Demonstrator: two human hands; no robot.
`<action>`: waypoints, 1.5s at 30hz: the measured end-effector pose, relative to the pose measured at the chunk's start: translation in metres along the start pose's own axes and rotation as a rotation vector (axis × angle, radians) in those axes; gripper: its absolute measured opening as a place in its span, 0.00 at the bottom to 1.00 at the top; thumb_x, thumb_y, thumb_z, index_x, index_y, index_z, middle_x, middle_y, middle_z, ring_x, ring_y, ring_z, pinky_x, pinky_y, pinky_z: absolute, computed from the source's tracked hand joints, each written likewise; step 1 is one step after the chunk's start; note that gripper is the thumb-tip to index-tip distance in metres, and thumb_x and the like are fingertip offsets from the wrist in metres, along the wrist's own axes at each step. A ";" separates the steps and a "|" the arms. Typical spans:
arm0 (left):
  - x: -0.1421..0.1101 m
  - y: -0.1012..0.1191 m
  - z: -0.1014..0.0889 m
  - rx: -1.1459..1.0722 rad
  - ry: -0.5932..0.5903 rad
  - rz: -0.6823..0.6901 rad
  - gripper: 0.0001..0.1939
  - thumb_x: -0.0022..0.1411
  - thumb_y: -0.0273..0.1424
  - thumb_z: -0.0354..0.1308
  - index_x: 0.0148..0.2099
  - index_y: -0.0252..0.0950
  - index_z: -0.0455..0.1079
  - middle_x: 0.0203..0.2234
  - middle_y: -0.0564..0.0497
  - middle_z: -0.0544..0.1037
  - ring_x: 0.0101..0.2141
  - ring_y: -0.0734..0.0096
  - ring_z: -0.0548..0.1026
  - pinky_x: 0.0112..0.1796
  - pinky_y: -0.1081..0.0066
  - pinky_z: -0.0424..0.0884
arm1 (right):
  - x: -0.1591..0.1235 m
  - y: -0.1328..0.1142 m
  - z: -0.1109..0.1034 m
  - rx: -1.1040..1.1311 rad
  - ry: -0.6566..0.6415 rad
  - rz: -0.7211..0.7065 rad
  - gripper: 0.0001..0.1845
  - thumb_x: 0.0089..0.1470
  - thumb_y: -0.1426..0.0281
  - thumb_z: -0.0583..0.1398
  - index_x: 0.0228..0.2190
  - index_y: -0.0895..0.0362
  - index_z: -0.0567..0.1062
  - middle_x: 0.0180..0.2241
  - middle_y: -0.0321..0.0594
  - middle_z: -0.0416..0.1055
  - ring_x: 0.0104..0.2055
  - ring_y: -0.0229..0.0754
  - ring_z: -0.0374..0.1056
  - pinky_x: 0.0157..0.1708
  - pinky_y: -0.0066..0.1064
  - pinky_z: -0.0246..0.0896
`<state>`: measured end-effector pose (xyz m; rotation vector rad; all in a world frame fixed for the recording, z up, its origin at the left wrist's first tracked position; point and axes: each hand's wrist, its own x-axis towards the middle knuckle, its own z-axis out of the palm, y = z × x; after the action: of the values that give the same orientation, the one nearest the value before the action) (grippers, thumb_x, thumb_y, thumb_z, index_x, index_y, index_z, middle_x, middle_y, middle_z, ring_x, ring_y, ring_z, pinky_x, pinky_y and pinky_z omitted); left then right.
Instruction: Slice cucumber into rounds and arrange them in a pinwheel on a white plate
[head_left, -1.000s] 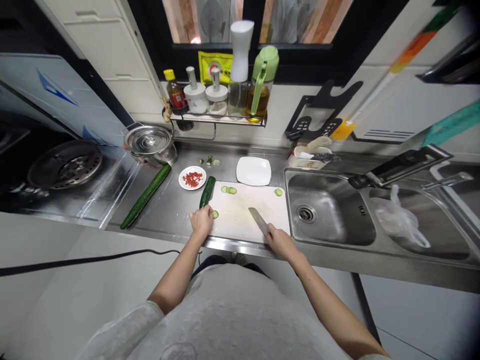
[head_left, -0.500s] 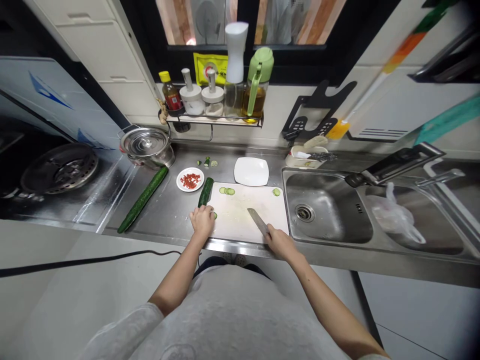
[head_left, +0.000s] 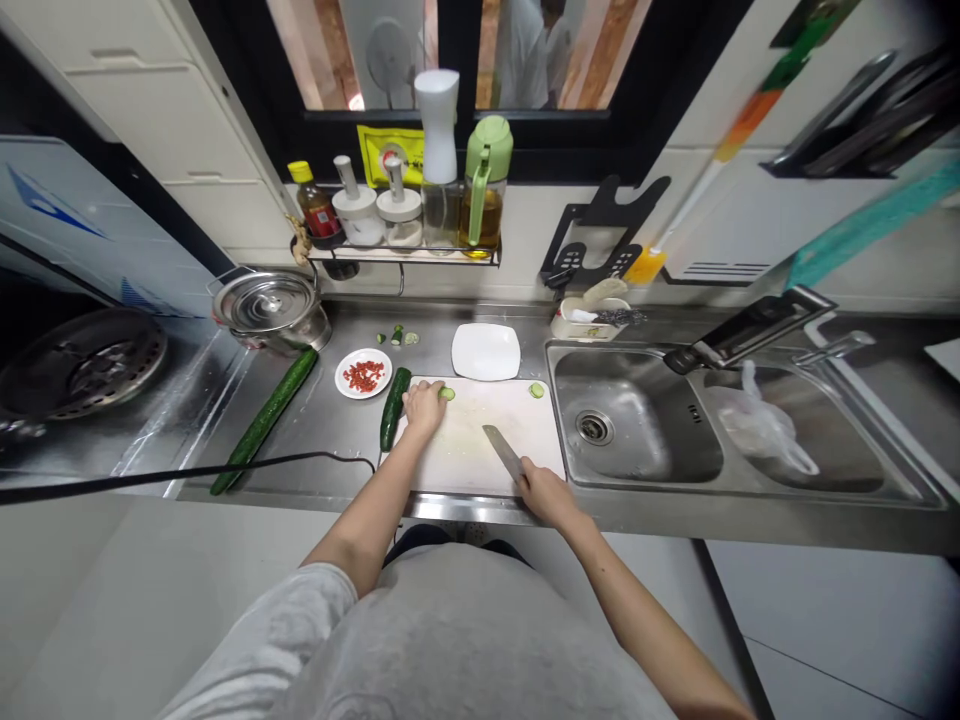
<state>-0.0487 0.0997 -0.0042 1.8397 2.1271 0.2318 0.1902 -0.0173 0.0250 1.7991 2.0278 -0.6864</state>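
Note:
My left hand [head_left: 425, 405] is at the upper left of the white cutting board [head_left: 495, 470], its fingers curled over a small row of cucumber slices [head_left: 448, 393]. Most of that row is hidden under the fingers. A cut cucumber [head_left: 394, 408] lies just left of this hand, along the board's left edge. My right hand [head_left: 546, 492] is closed round the handle of a kitchen knife [head_left: 503, 452], whose blade rests low over the board, pointing up and left. More cucumber slices [head_left: 537, 390] sit at the board's upper right corner.
Behind the board is a white plate [head_left: 486, 352]. A small plate of chopped red pieces [head_left: 364, 376], a whole cucumber [head_left: 266, 418] and a steel pot [head_left: 271, 308] stand left. To the right is the sink [head_left: 645, 430]. A black cord [head_left: 285, 463] crosses the left front edge.
My left hand has moved up and right, from the end of the cut cucumber onto the slices. My right hand keeps the knife at about the same place. The view has shifted slightly.

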 end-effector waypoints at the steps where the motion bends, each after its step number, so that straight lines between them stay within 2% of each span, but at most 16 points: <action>1: 0.004 0.001 0.001 0.022 -0.015 0.022 0.18 0.62 0.35 0.51 0.54 0.47 0.69 0.47 0.44 0.72 0.50 0.55 0.64 0.48 0.59 0.56 | 0.000 0.000 0.000 0.005 -0.002 0.001 0.14 0.61 0.68 0.45 0.46 0.56 0.64 0.40 0.49 0.74 0.41 0.47 0.71 0.32 0.31 0.53; 6: 0.017 0.001 0.004 0.102 -0.056 0.105 0.16 0.64 0.33 0.48 0.50 0.45 0.72 0.47 0.43 0.71 0.50 0.55 0.64 0.48 0.59 0.56 | 0.000 0.002 -0.001 0.034 -0.021 0.009 0.15 0.61 0.67 0.45 0.46 0.56 0.64 0.39 0.48 0.74 0.41 0.46 0.70 0.33 0.30 0.52; 11: 0.021 0.001 0.006 0.109 -0.040 0.154 0.14 0.64 0.31 0.48 0.46 0.43 0.73 0.45 0.43 0.73 0.48 0.55 0.66 0.47 0.58 0.56 | 0.001 0.003 -0.001 0.051 -0.022 0.014 0.15 0.61 0.66 0.46 0.46 0.56 0.64 0.39 0.48 0.73 0.40 0.47 0.70 0.32 0.30 0.51; 17: 0.019 0.004 0.003 0.035 -0.028 0.100 0.11 0.61 0.27 0.49 0.41 0.40 0.72 0.39 0.46 0.76 0.44 0.60 0.71 0.46 0.62 0.58 | 0.002 0.003 -0.001 0.045 -0.024 0.006 0.14 0.61 0.67 0.46 0.45 0.56 0.64 0.39 0.48 0.73 0.39 0.47 0.70 0.31 0.30 0.50; 20: 0.014 0.002 -0.001 -0.081 -0.098 0.008 0.10 0.61 0.28 0.50 0.41 0.42 0.71 0.37 0.50 0.78 0.41 0.64 0.73 0.44 0.65 0.60 | 0.002 0.003 -0.001 0.039 -0.020 0.000 0.13 0.61 0.68 0.46 0.45 0.56 0.63 0.38 0.47 0.74 0.39 0.46 0.70 0.30 0.29 0.50; 23: 0.003 -0.001 -0.004 -0.218 -0.204 -0.053 0.07 0.57 0.30 0.55 0.40 0.42 0.71 0.35 0.55 0.78 0.38 0.69 0.74 0.39 0.71 0.62 | 0.003 0.003 0.001 0.024 -0.010 0.005 0.12 0.61 0.69 0.46 0.45 0.56 0.63 0.38 0.47 0.73 0.39 0.45 0.70 0.30 0.29 0.50; 27: -0.018 -0.004 -0.004 -0.300 -0.317 -0.067 0.09 0.52 0.31 0.60 0.38 0.42 0.71 0.33 0.56 0.78 0.36 0.71 0.74 0.35 0.74 0.63 | 0.004 0.003 0.003 0.011 -0.001 -0.002 0.12 0.61 0.69 0.46 0.45 0.56 0.63 0.38 0.47 0.74 0.39 0.45 0.70 0.30 0.29 0.50; 30: -0.034 0.000 0.000 -0.293 -0.357 -0.067 0.10 0.51 0.31 0.60 0.38 0.42 0.71 0.33 0.57 0.79 0.36 0.71 0.75 0.37 0.73 0.64 | 0.004 0.003 0.003 0.009 -0.002 -0.008 0.13 0.62 0.68 0.45 0.46 0.56 0.63 0.38 0.47 0.73 0.39 0.45 0.70 0.30 0.29 0.50; 37: -0.050 0.008 0.012 -0.129 -0.326 -0.055 0.10 0.54 0.28 0.53 0.39 0.44 0.71 0.35 0.54 0.80 0.40 0.65 0.74 0.46 0.63 0.60 | 0.001 0.002 0.001 -0.009 -0.002 -0.035 0.14 0.60 0.69 0.45 0.46 0.56 0.63 0.37 0.45 0.73 0.39 0.46 0.70 0.31 0.30 0.50; 45: -0.047 -0.001 0.021 -0.076 -0.278 -0.042 0.12 0.56 0.27 0.52 0.40 0.45 0.72 0.40 0.53 0.79 0.44 0.63 0.73 0.46 0.62 0.60 | -0.006 -0.011 -0.001 -0.040 -0.003 -0.098 0.12 0.61 0.69 0.46 0.45 0.55 0.63 0.37 0.46 0.73 0.38 0.45 0.70 0.31 0.30 0.51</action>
<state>-0.0366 0.0516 -0.0177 1.6740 1.9365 0.0422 0.1805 -0.0230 0.0306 1.6847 2.1236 -0.6707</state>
